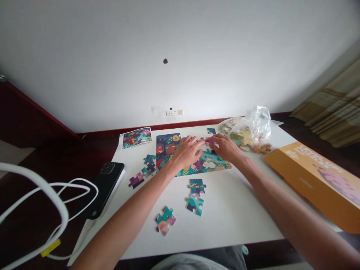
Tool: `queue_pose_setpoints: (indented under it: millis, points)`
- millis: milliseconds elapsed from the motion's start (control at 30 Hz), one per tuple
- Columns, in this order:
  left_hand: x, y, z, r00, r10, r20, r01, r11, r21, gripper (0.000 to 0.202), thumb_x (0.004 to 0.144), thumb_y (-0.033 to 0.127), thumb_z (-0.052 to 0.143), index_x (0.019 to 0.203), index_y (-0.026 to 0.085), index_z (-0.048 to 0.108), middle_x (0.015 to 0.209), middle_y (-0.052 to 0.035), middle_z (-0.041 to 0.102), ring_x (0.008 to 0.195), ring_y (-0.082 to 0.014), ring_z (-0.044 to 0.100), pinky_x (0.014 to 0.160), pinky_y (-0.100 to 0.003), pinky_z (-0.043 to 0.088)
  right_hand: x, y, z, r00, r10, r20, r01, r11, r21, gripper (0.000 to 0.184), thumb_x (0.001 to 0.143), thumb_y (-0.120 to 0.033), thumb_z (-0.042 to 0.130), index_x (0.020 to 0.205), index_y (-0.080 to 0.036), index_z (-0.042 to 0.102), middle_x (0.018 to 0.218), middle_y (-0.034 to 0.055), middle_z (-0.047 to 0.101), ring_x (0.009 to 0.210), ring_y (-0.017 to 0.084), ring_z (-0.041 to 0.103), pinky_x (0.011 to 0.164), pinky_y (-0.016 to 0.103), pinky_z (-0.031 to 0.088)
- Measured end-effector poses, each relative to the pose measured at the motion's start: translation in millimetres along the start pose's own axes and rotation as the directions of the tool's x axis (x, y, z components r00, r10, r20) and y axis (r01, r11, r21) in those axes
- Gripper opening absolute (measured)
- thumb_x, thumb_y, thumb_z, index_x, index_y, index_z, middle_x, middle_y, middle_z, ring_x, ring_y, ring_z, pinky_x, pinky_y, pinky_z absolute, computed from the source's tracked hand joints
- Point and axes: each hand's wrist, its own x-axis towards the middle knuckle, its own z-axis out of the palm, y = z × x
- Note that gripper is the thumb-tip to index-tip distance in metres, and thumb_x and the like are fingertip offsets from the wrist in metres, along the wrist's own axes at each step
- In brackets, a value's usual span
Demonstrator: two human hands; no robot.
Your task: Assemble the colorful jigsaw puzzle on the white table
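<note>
A partly joined colourful jigsaw puzzle [168, 148] lies on the white table [230, 210]. My left hand [188, 151] rests on the puzzle with its fingers stretched flat. My right hand [225, 147] is beside it, fingertips pressed on a puzzle piece [208, 141] at the puzzle's upper right part. Loose pieces [197, 186] lie near me, one more piece [165, 220] sits closer to the front edge, and a small cluster of pieces [143, 173] lies left of the puzzle.
A reference picture [135, 137] lies at the far left corner. A clear bag of pieces [249, 131] sits at the far right. An orange box [317, 180] lies on the right. A black phone [104, 183] and a white cable [45, 195] are at the left.
</note>
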Motion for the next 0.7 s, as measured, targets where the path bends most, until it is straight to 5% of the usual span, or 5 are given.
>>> queue_pose_setpoints:
  millis: [167, 300, 400, 533, 700]
  points:
    - [0.2, 0.5, -17.2, 0.999, -0.05, 0.018, 0.05, 0.999, -0.017, 0.037, 0.1, 0.023, 0.053, 0.136, 0.021, 0.061, 0.127, -0.0088, 0.065, 0.12, -0.0255, 0.057, 0.11, -0.04, 0.043, 1.3, 7.1, 2.7, 0.999, -0.039, -0.011, 0.04, 0.999, 0.037, 0.034, 0.102, -0.034, 0.051, 0.122, -0.02, 0.075, 0.117, 0.0129, 0.072, 0.107, 0.028, 0.068, 0.099, 0.04, 0.05]
    - [-20.4, -0.1, -47.0, 0.976, -0.143, 0.164, 0.131, 0.988, 0.082, 0.052, 0.098, 0.03, 0.059, 0.148, 0.02, 0.051, 0.143, -0.0124, 0.058, 0.13, -0.0313, 0.053, 0.113, -0.045, 0.04, 2.1, 11.6, 4.1, 0.999, -0.032, 0.006, 0.031, 0.998, 0.059, 0.037, 0.103, -0.037, 0.05, 0.125, -0.023, 0.075, 0.12, 0.0119, 0.071, 0.11, 0.028, 0.067, 0.1, 0.041, 0.05]
    - [-58.9, -0.2, -81.6, 0.885, -0.36, 0.294, 0.307, 0.928, 0.211, 0.068, 0.094, 0.035, 0.064, 0.156, 0.017, 0.041, 0.144, -0.0182, 0.058, 0.131, -0.0361, 0.054, 0.109, -0.046, 0.042, 1.6, 10.7, 4.0, 1.0, -0.025, 0.007, 0.024, 0.998, 0.06, 0.037, 0.103, -0.035, 0.048, 0.125, -0.022, 0.075, 0.122, 0.0127, 0.071, 0.111, 0.029, 0.067, 0.1, 0.04, 0.05]
    - [-124.0, 3.9, -121.3, 0.768, -0.56, 0.311, 0.438, 0.813, 0.384, 0.076, 0.093, 0.032, 0.061, 0.16, 0.016, 0.031, 0.146, -0.0194, 0.055, 0.134, -0.035, 0.054, 0.11, -0.044, 0.041, 0.6, 9.3, 5.5, 0.999, -0.032, -0.012, 0.033, 0.997, 0.07, 0.037, 0.103, -0.032, 0.047, 0.126, -0.021, 0.074, 0.127, 0.0134, 0.071, 0.112, 0.028, 0.068, 0.1, 0.038, 0.051]
    - [-172.3, 11.7, -127.3, 0.64, -0.701, 0.316, 0.529, 0.7, 0.48, 0.071, 0.093, 0.019, 0.056, 0.16, 0.013, 0.032, 0.139, -0.0199, 0.06, 0.128, -0.0331, 0.06, 0.104, -0.04, 0.045, 1.6, 12.3, 7.0, 0.999, -0.045, -0.017, 0.046, 0.995, 0.084, 0.037, 0.102, -0.029, 0.045, 0.123, -0.021, 0.075, 0.125, 0.0125, 0.072, 0.111, 0.028, 0.068, 0.098, 0.038, 0.051]
